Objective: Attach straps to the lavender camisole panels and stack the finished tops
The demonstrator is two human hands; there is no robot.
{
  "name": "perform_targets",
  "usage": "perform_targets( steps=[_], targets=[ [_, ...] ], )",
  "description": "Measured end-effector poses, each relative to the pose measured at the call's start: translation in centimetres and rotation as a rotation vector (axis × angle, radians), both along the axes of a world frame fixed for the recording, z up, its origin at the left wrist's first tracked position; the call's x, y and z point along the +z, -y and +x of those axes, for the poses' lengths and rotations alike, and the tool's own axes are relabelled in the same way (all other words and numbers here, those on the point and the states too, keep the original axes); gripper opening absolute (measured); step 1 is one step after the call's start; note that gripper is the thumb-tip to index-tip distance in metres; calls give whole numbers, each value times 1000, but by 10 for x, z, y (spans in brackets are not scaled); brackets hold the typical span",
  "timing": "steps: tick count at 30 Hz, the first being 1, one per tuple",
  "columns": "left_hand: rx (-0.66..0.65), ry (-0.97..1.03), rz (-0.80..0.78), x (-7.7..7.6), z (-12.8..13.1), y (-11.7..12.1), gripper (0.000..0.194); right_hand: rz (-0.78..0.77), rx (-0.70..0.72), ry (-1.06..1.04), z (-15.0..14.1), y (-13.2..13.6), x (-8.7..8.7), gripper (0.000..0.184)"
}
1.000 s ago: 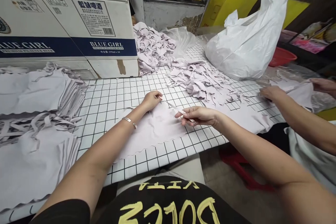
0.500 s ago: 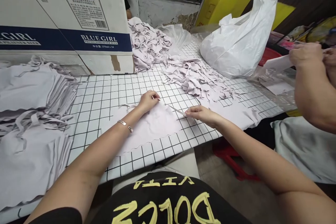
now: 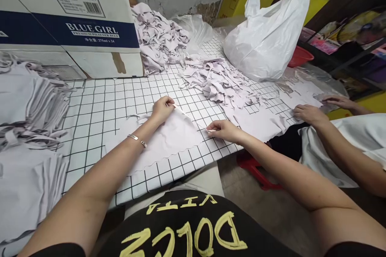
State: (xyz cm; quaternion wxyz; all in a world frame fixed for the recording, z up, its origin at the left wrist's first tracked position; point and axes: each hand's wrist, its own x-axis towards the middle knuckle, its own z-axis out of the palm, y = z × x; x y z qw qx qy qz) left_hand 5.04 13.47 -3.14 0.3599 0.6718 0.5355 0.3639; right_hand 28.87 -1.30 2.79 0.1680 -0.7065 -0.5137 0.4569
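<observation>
Cloth (image 3: 171,138): your left hand (image 3: 163,110) pinches its far edge; your right hand (image 3: 223,131) pinches a thin strip (image 3: 186,115). Excessive pull could stretch or tear either.

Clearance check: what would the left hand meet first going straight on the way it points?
Probably the nearer heap of pale fabric pieces, beyond the left hand; depth is unclear.
</observation>
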Motion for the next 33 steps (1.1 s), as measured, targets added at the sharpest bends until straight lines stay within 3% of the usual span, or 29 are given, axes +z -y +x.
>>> perform_targets(
  steps=[6, 10, 14, 16, 19, 23, 25, 29, 33],
  targets=[
    [0, -76, -10, 6, 2, 2, 15, -83, -23, -196, 1, 5, -9, 41],
    [-1, -179, -11, 9, -1, 4, 12, 32, 9, 40, -7, 9, -10, 25],
    [-27, -268, -17, 9, -2, 2, 6, 155, 161, 244, -19, 11, -7, 23],
    [-39, -290, -32, 11, -1, 0, 5, 146, 205, 257, -22, 8, -4, 20],
    [-69, -359, -57, 21, -3, -1, 11, -5, 137, -74, -22, -5, 3, 22],
    [-97, -470, -5, 39, -21, 20, 21, -113, -111, -607, -20, -41, 12, 28],
    [-149, -526, 19, 43, -31, 42, 11, -116, -171, -726, -23, -61, 12, 28],
    [-223, -621, 1, 38, -37, 80, 23, -54, -216, -872, -37, -87, 4, 26],
    [-214, -604, -56, 36, -34, 89, 16, 9, -213, -889, -52, -93, -6, 33]
  ],
)
